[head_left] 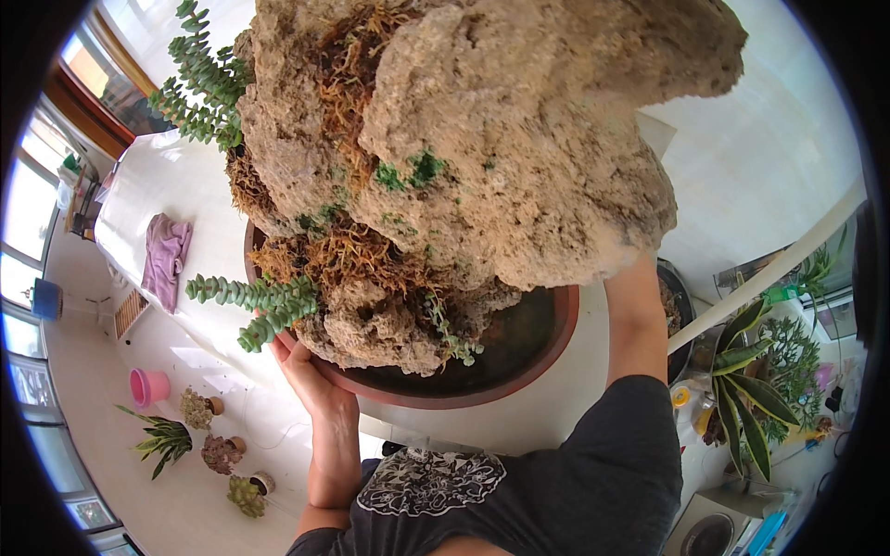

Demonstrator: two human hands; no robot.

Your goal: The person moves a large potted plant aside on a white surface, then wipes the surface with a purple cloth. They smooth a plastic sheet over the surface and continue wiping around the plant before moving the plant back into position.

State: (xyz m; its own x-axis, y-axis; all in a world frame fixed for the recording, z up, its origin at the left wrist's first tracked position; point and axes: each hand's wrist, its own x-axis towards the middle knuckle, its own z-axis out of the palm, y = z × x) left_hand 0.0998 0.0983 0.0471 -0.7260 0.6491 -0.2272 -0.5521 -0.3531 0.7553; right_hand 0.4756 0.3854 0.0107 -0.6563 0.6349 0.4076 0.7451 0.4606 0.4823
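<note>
A large, rough tan rock (pixel 519 157) fills the upper middle, rising out of a shallow, oval reddish-brown pot (pixel 445 401). Brown moss (pixel 348 255) packs the rock's crevices, with green patches (pixel 422 170) on the stone. One stacked-leaf succulent (pixel 209 83) sticks out at the upper left, another (pixel 264 301) lower down. Small trailing stems (pixel 450 334) hang at the front. My left hand (pixel 311 378) grips the pot's front-left rim, its fingertips partly hidden by the pot. My right forearm reaches up along the right side; the rock hides that hand.
A purple cloth (pixel 167 259) lies on the white-covered table (pixel 209 204) at left. On the floor stand a pink bucket (pixel 148 387) and several small potted plants (pixel 222 454). A pale curved pole (pixel 769 269) and a snake plant (pixel 742 389) are at right.
</note>
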